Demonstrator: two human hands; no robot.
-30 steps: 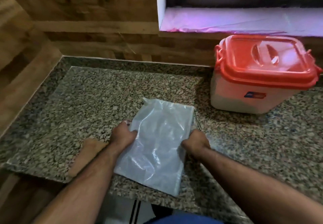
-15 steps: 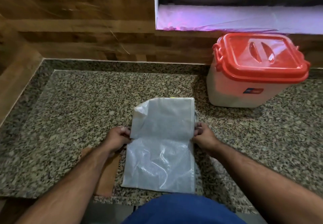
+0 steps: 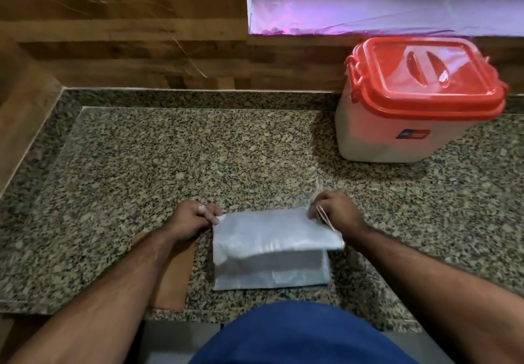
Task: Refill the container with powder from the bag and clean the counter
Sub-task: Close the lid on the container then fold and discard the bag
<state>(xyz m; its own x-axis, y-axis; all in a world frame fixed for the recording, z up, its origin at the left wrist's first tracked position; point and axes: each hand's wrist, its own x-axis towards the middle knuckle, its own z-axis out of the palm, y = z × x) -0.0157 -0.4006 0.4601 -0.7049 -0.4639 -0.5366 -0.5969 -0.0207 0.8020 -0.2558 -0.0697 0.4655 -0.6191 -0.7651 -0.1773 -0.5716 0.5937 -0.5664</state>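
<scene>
On the counter, my left hand and right hand pinch the folded bag corners; lidded container at two o'clock.

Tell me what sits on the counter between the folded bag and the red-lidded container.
Nothing. In the head view, only bare speckled counter separates the folded bag from the container. The right hand pinches the bag's far right corner.

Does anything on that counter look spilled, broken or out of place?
Nothing stands out. No powder shows on the granite counter. The container stands upright, its red lid on. The left hand and right hand pinch the bag, folded flat.
</scene>
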